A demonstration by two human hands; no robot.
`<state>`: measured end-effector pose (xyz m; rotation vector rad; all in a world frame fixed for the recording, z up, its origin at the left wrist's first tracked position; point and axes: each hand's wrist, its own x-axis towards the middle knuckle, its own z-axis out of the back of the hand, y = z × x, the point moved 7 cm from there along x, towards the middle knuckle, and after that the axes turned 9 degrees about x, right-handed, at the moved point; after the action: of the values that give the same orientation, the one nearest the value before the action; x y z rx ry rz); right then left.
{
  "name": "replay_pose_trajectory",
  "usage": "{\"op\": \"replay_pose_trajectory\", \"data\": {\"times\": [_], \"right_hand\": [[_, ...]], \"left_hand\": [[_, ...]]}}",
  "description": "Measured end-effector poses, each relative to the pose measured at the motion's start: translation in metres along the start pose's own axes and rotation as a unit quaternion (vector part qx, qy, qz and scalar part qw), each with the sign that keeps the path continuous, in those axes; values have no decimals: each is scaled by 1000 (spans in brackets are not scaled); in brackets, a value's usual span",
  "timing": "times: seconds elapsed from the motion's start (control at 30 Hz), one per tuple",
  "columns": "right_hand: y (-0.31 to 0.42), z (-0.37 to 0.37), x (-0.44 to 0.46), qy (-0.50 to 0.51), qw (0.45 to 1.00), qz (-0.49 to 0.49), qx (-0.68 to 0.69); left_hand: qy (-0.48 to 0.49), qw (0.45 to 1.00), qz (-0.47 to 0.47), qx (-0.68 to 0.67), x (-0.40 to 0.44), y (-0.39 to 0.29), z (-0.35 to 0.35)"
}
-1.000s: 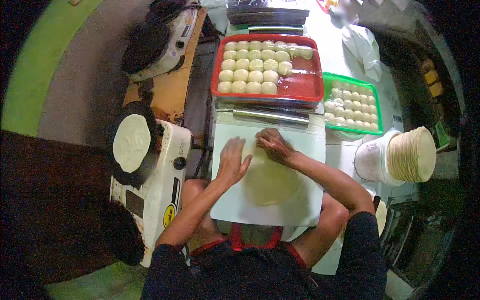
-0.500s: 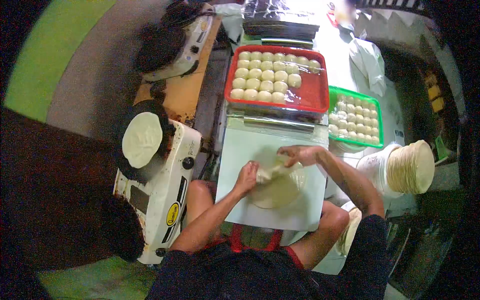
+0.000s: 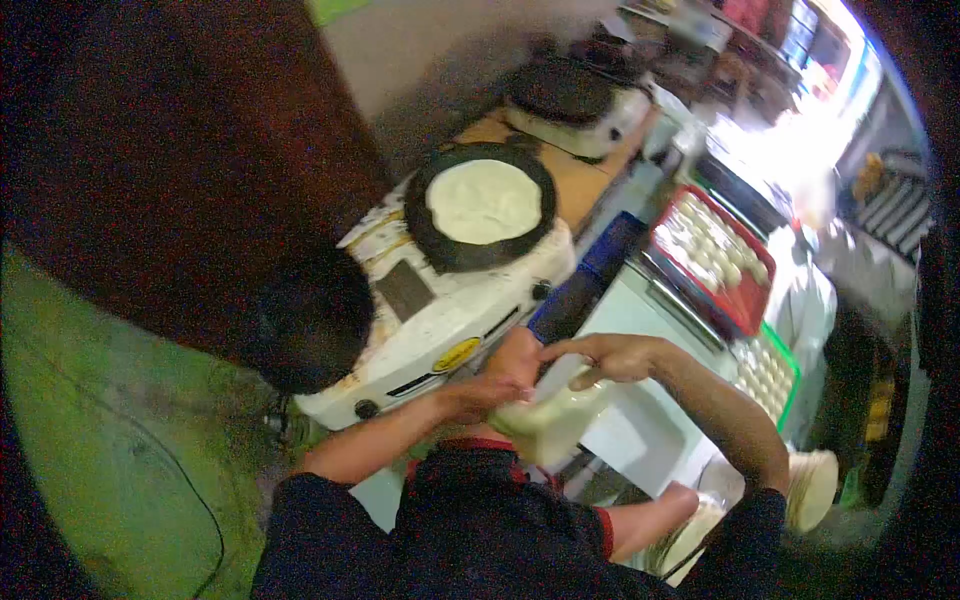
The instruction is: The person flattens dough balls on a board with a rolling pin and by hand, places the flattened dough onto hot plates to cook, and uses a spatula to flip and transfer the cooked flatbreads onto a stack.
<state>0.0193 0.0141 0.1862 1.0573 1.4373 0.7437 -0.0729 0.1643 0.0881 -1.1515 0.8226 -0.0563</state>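
Note:
A thin sheet of dough (image 3: 553, 420) hangs between my two hands, its lower part blurred. My left hand (image 3: 487, 393) is closed on its left edge, close to my body. My right hand (image 3: 608, 360) grips the upper right edge, the index finger stretched out to the left. Beyond them a round white flatbread (image 3: 484, 202) lies on a black pan (image 3: 432, 235) on the white stove (image 3: 545, 262). The pale board (image 3: 640, 318) is to the right of the dough.
Dough balls fill much of a red tray (image 3: 757, 318) and a green tray (image 3: 785, 403) at the right. A second stove (image 3: 590, 137) stands at the back. Stacked flat rounds (image 3: 812, 490) are at the lower right. A cable lies on the floor at the left.
The view has swung left toward the stove. Both hands have lifted the dough sheet off the board and carried it left, over my lap. The flatbread is still on the pan.

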Motion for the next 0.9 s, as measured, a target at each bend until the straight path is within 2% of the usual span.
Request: {"op": "replay_pose_trajectory", "data": {"times": [0.07,0.1,0.17,0.2,0.23,0.27,0.3,0.33,0.37,0.43,0.47,0.5,0.53,0.57,0.63,0.7,0.8,0.83,0.87,0.9], "right_hand": [[47,-13,71,35,997,37,-59],[73,-20,107,47,995,44,-81],[132,-31,179,71,974,127,-171],[157,-36,212,54,972,132,-187],[181,-40,242,36,969,138,-202],[207,-49,262,24,968,143,-203],[231,-58,280,13,967,150,-204],[245,-65,307,22,957,173,-230],[249,-65,326,-11,951,177,-254],[233,-73,377,46,914,214,-342],[225,-83,384,8,875,224,-429],[192,-78,411,-31,828,215,-517],[163,-85,418,17,788,239,-567],[130,-87,420,37,783,254,-566],[77,-88,419,49,788,263,-555],[83,-103,382,103,828,196,-516],[113,-119,383,-12,855,277,-438],[114,-123,399,-40,846,278,-453],[102,-123,432,-74,882,306,-352],[94,-121,447,-108,878,293,-364]], "left_hand": [[-67,996,-49,-19,-49,30,51],[-118,991,-55,19,-95,11,88],[-250,961,68,-94,-180,9,151],[-276,949,17,-151,-204,36,191],[-334,938,34,-89,-247,22,221],[-392,919,-23,-25,-274,31,255],[-430,902,26,-27,-308,20,268],[-470,882,18,24,-326,26,285],[-507,859,11,74,-341,40,298],[-524,840,-28,142,-340,96,317],[-508,825,31,247,-336,93,305],[-517,819,51,245,-328,120,293],[-512,817,80,253,-315,155,278],[-433,821,99,358,-302,164,252],[-392,813,41,428,-296,168,198],[-335,893,59,296,-300,144,166],[-500,806,81,307,-297,138,195],[-534,779,25,328,-284,145,222],[-582,730,-5,360,-273,151,240],[-582,716,61,380,-254,180,254]]}}
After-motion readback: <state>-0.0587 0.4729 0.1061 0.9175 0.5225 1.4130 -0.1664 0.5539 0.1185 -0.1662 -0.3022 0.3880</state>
